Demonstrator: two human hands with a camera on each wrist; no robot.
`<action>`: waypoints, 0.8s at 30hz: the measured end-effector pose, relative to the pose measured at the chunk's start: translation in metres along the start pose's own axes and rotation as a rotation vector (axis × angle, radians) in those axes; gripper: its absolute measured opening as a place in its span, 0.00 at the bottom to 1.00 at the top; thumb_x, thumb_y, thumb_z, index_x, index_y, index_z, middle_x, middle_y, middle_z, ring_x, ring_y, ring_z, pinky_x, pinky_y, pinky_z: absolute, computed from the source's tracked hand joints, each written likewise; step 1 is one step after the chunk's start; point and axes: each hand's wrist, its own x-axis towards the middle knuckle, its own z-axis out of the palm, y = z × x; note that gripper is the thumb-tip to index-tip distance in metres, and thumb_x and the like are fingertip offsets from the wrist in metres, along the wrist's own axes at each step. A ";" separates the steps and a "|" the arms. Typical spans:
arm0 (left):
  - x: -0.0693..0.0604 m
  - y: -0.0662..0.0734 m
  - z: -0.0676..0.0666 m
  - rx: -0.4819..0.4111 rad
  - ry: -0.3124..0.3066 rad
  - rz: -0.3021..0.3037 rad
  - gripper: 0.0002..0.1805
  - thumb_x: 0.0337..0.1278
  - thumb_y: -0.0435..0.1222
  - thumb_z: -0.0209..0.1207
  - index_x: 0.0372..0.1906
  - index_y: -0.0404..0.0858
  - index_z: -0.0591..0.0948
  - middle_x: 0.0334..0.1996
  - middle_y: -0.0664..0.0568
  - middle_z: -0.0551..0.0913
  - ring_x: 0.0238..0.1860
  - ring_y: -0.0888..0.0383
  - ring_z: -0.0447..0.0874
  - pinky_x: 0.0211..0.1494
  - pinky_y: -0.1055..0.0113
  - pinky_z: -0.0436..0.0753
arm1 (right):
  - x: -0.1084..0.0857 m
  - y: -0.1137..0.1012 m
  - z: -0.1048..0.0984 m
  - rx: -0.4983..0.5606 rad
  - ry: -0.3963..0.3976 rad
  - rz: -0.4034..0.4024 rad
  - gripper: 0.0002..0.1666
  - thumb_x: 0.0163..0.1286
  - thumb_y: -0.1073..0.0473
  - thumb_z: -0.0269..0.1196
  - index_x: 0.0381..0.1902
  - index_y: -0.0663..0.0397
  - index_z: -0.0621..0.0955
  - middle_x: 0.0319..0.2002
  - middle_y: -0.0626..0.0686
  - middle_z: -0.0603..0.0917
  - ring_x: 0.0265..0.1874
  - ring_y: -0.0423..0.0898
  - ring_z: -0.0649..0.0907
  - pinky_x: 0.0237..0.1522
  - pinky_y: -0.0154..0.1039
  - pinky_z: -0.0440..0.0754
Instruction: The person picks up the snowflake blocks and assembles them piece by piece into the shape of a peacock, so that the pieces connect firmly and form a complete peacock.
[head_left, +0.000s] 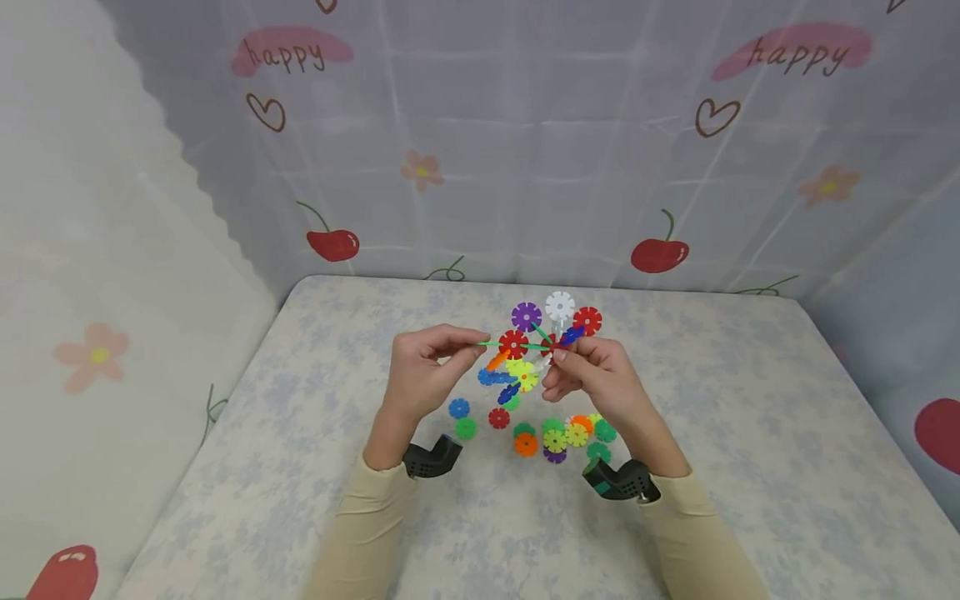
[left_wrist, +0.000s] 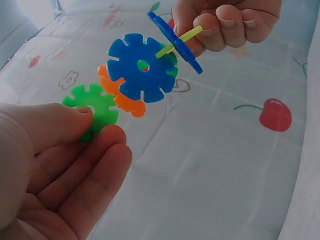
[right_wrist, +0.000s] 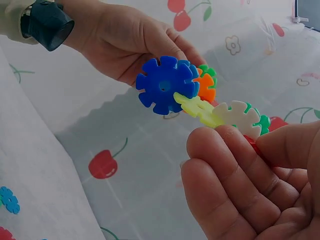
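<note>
Table [head_left: 262, 500]: pale, mottled top, with a printed curtain [head_left: 480, 142] of hearts, cherries and flowers rising behind it.
Loose discs: on the table, nearer the body than the joined piece, a blue disc [head_left: 459, 407], a light green disc [head_left: 466, 428] and a small red disc [head_left: 498, 418] lie apart; to their right is a mixed cluster, with an orange disc [head_left: 526, 444] at its left end.
Wrists: black devices [head_left: 435, 457] strapped on, one to each, below beige sleeves [head_left: 360, 525].
In the way: the right hand [head_left: 607, 375] hides part of the joined piece [head_left: 513, 344] from the head view; whether the green under its dark blue disc [head_left: 509, 392] belongs to it, I cannot tell.
Left hand [head_left: 426, 372]: thumb and forefinger closed in a pinch on a bright green disc [left_wrist: 102, 107], the other fingers loosely bent.
Right hand: thumb and fingertips nipped together on a red disc [right_wrist: 251, 143], mostly covered by them.
Joined piece: notched discs slotted together, held up between both hands; green end at the left fingertips, red part at the right, with a purple disc [head_left: 527, 317] and a white disc [head_left: 559, 306] on the far side.
</note>
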 end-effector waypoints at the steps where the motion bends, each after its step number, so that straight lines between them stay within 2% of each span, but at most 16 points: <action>1: 0.000 0.000 0.000 0.003 0.005 0.013 0.07 0.54 0.18 0.65 0.36 0.27 0.89 0.33 0.37 0.91 0.31 0.48 0.91 0.42 0.71 0.89 | 0.000 0.000 0.000 0.005 0.002 -0.008 0.17 0.79 0.67 0.52 0.35 0.83 0.75 0.26 0.40 0.88 0.26 0.37 0.90 0.36 0.36 0.90; 4: 0.001 -0.002 -0.001 0.020 0.012 0.039 0.07 0.54 0.19 0.65 0.36 0.28 0.89 0.32 0.38 0.91 0.30 0.48 0.91 0.41 0.71 0.89 | 0.001 0.001 -0.001 0.012 0.002 -0.024 0.17 0.79 0.67 0.52 0.34 0.82 0.75 0.26 0.40 0.89 0.26 0.37 0.90 0.37 0.36 0.90; 7: 0.001 -0.003 -0.001 0.037 0.020 0.038 0.06 0.55 0.19 0.65 0.36 0.28 0.89 0.30 0.39 0.91 0.29 0.49 0.90 0.38 0.73 0.88 | 0.002 0.001 -0.001 0.020 0.005 -0.034 0.17 0.79 0.67 0.51 0.34 0.82 0.74 0.26 0.40 0.89 0.25 0.38 0.90 0.36 0.36 0.90; 13: 0.001 -0.002 0.000 0.053 0.006 0.037 0.06 0.54 0.20 0.66 0.36 0.28 0.89 0.32 0.39 0.91 0.30 0.49 0.91 0.39 0.72 0.88 | 0.004 -0.001 0.000 0.009 0.007 -0.005 0.18 0.79 0.67 0.53 0.34 0.82 0.75 0.25 0.40 0.88 0.24 0.38 0.90 0.35 0.36 0.90; 20: 0.001 -0.004 0.002 0.139 -0.073 0.128 0.07 0.51 0.20 0.69 0.36 0.28 0.90 0.34 0.40 0.92 0.33 0.50 0.93 0.41 0.66 0.90 | 0.002 -0.002 -0.002 -0.018 0.008 0.042 0.20 0.78 0.67 0.53 0.26 0.77 0.72 0.22 0.41 0.87 0.22 0.40 0.89 0.34 0.38 0.90; 24: 0.001 -0.008 0.005 0.181 -0.078 0.171 0.08 0.50 0.19 0.69 0.36 0.28 0.90 0.33 0.40 0.92 0.32 0.51 0.92 0.41 0.67 0.89 | 0.002 0.001 -0.002 -0.036 0.015 0.043 0.20 0.78 0.66 0.53 0.26 0.78 0.72 0.22 0.40 0.87 0.21 0.40 0.89 0.34 0.38 0.90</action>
